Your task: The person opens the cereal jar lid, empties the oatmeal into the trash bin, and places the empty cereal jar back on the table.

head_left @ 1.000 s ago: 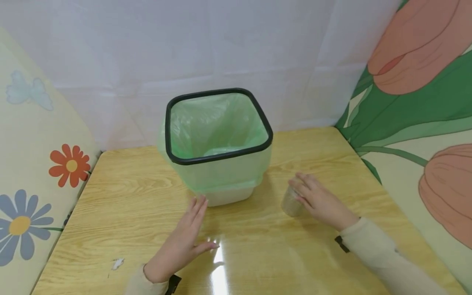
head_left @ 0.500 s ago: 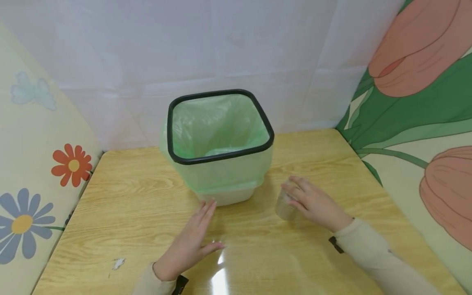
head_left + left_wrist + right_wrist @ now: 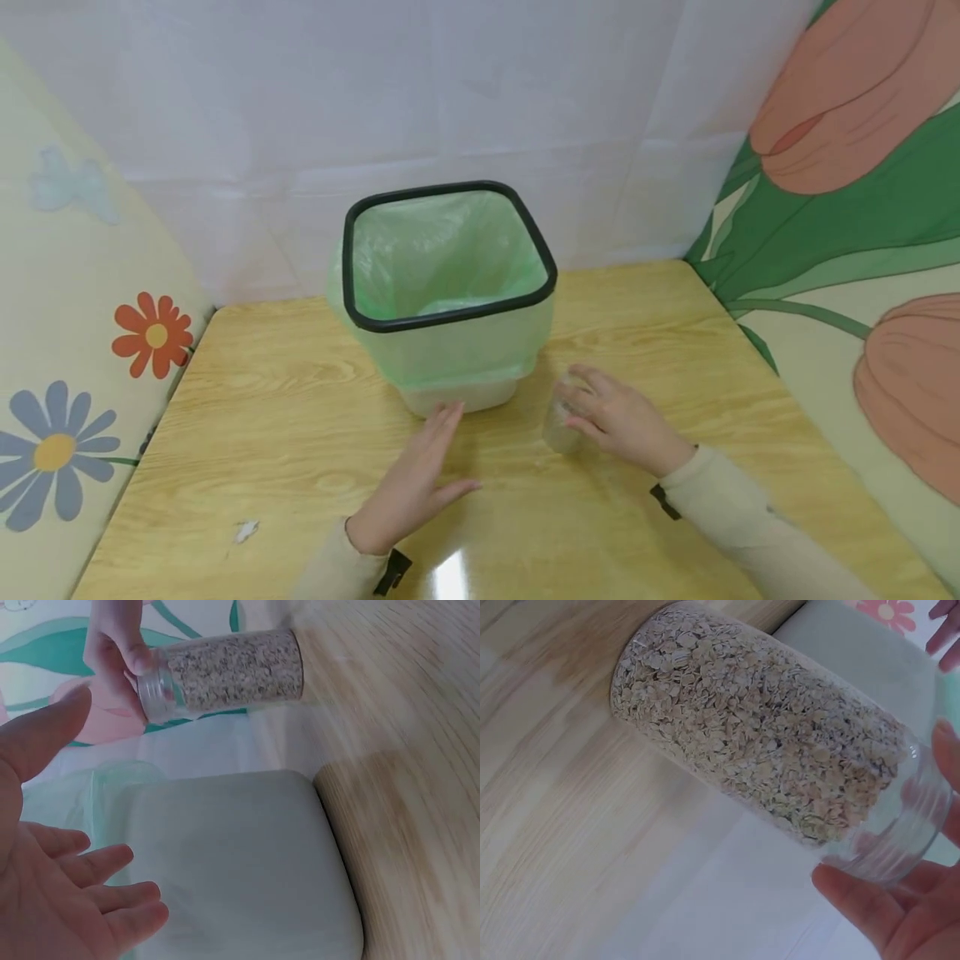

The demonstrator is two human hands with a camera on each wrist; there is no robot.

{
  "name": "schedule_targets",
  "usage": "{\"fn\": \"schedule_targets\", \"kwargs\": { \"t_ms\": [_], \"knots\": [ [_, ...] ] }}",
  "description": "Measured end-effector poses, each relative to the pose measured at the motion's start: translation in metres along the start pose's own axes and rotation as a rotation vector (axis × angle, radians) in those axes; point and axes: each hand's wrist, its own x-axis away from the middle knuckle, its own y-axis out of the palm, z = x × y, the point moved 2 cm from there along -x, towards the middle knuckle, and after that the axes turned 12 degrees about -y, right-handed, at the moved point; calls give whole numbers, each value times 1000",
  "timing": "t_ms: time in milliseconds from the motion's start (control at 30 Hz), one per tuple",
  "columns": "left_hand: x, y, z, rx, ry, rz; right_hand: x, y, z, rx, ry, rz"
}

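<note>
**Beside the bin (image 3: pixel 491 393), the jar (image 3: pixel 558 429) and the left hand (image 3: pixel 416 479) have drawn closer together**

Over the last second the right hand (image 3: pixel 626 421) has brought the jar leftward across the table (image 3: pixel 300 400) and a little nearer the person, while the left hand has shifted right. The bin, with its black rim (image 3: pixel 450 318) and green bag (image 3: pixel 450 354), stands where it stood, at the back of the table near the white cloth (image 3: pixel 300 125).

The jar is now in front of the bin's right side, near it but apart, and looks upright. The right hand's thumb and fingers are curled round its clear neck, gripping it from the top. Flakes (image 3: pixel 765 727) fill most of the jar up to below the neck. Whether its base rests on the wood or is just off it, I cannot tell; nor can I see whether it has a lid, since the fingers cover the top.

The left hand holds nothing: its fingers are fairly straight and its thumb is spread wide. The fingertips are just in front of the bin's base, and contact there cannot be made out.

For the work in hand, I judge that the jar is better placed, close to the person's middle and within easier reach of the free left hand.
</note>
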Motion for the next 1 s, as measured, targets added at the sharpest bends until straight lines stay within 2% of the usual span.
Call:
{"fn": "schedule_targets", "kwargs": {
  "t_ms": [267, 333, 533, 667, 767, 900, 1000],
  "knots": [
    [-12, 11, 9, 54, -9, 2, -14, 8, -15, -5, -23, 34],
    [-15, 13, 12, 70, -29, 7, -17, 12, -19, 11, -24, 54],
    [-19, 25, 16, 174, -135, -44, -19, 25, -31, 70, -47, 99],
    [-16, 38, 17, 233, -212, -122, -15, 34, -40, 72, -11, 109],
    [-15, 48, 16, 313, -284, -177, -12, 39, -45, 70, 24, 104],
    [-18, 61, 11, 419, -360, -194, -14, 44, -48, 89, 51, 103],
    [-21, 70, 8, 490, -376, -195, -19, 47, -51, 108, 55, 111]
  ]
}}
